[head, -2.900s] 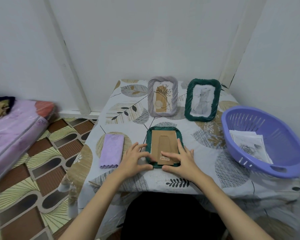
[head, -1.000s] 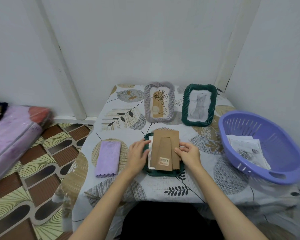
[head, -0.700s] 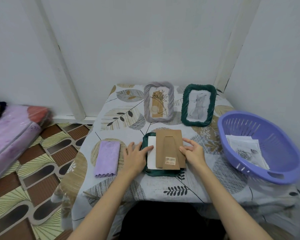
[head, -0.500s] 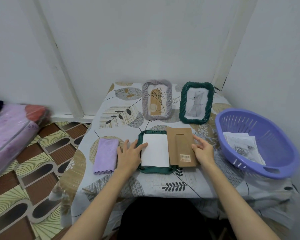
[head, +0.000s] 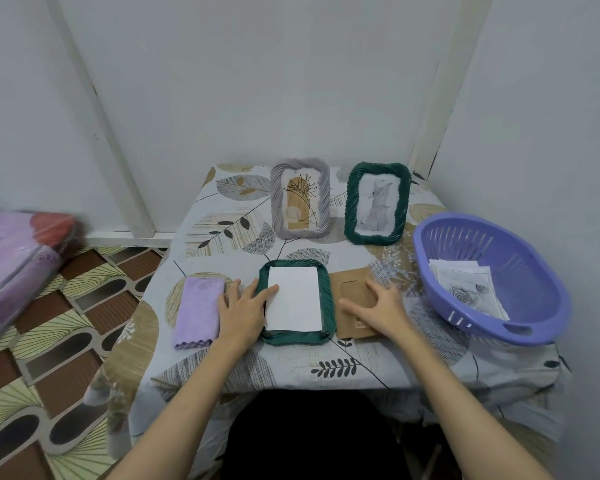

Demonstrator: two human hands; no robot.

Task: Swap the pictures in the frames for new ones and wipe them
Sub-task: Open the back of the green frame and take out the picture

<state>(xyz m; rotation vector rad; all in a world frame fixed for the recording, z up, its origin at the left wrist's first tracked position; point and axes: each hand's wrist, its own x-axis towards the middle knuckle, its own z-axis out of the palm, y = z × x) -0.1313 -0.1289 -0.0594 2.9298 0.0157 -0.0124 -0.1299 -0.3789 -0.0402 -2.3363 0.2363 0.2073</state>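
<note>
A dark green woven frame [head: 327,303] lies face down at the front middle of the table, with the white back of its picture [head: 293,299] showing. My left hand [head: 245,310] rests flat on the frame's left edge, one fingertip on the white paper. The brown cardboard backing [head: 352,292] lies flat on the cloth just right of the frame. My right hand [head: 378,311] hovers over it with fingers spread and holds nothing. A folded lilac cloth [head: 198,311] lies left of my left hand.
A grey woven frame [head: 300,199] and a second green frame [head: 376,204] stand upright at the back, each holding a picture. A purple plastic basket [head: 534,258] with loose drawings sits at the right, against the wall. A patterned floor and mattress are to the left.
The cardboard backing has come off the face-down frame and moved right onto the table, baring the white paper. My right hand has let go of it. My left hand stayed on the frame.
</note>
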